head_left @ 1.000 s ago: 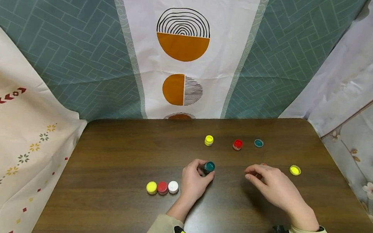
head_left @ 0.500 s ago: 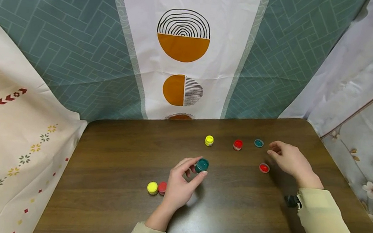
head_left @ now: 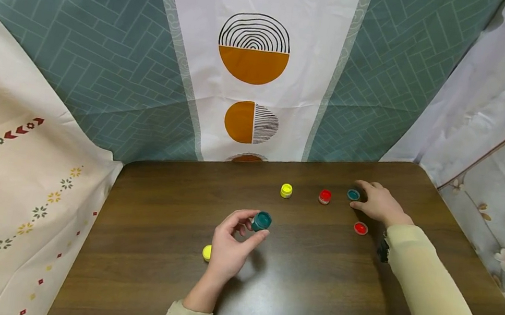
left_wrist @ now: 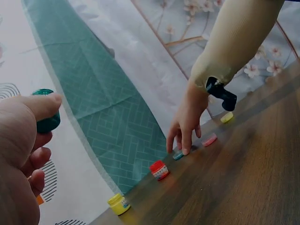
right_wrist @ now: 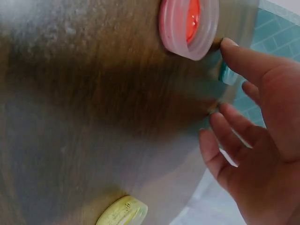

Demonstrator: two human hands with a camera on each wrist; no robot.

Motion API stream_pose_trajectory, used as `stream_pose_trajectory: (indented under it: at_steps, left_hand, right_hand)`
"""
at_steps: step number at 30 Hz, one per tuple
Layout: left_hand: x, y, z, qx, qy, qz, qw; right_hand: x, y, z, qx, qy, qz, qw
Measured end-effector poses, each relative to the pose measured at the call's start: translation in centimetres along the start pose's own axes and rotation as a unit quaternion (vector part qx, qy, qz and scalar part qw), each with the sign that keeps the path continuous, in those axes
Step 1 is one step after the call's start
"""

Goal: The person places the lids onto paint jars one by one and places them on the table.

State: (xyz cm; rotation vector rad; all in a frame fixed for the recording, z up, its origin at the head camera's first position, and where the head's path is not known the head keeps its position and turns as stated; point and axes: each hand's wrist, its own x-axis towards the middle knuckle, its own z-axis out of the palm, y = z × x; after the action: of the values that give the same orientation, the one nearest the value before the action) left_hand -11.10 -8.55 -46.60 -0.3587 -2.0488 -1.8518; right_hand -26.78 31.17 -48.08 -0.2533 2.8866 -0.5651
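Observation:
My left hand [head_left: 229, 249] pinches a small open jar of teal paint [head_left: 261, 220] between thumb and fingers, raised above the table; the left wrist view shows the jar [left_wrist: 49, 117] behind the thumb. At the back right, my right hand [head_left: 381, 202] reaches down around a teal lid [head_left: 353, 194] lying on the table. Its thumb and fingers are spread on either side of this lid. In the right wrist view a red lid [right_wrist: 190, 28] lies near the right thumb, and a yellow lid [right_wrist: 124, 211] farther off; the right arm hides the yellow one from the head view.
An open yellow paint jar [head_left: 286, 191] and an open red paint jar [head_left: 325, 197] stand toward the back of the wooden table [head_left: 170, 210]. A yellow-capped jar [head_left: 206, 253] shows partly behind my left hand, which hides its neighbours. Patterned cloth [head_left: 147, 87] hangs behind.
My left hand has lifted the teal paint jar off the table and moved left with it. My right hand has moved from near the red lid back to the teal lid.

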Motion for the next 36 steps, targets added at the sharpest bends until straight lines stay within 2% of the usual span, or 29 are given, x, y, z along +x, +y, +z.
stream_pose_trajectory:
  at_steps: [8,16,36]
  left_hand:
    - [0.1,0.0,0.0,-0.014,-0.013,-0.002,0.9998]
    - [0.0,0.2,0.2,-0.015,-0.014,-0.006,0.9998]
    - [-0.3,-0.2,0.5,-0.009,-0.031,-0.021,0.9993]
  right_hand:
    - [0.4,-0.8,0.5,0.000,0.022,-0.027,0.9994]
    - [0.8,-1.5,0.6,-0.007,0.022,-0.007,0.9997]
    - [1.2,-1.2,0.6,0.009,0.011,0.019,0.9997]
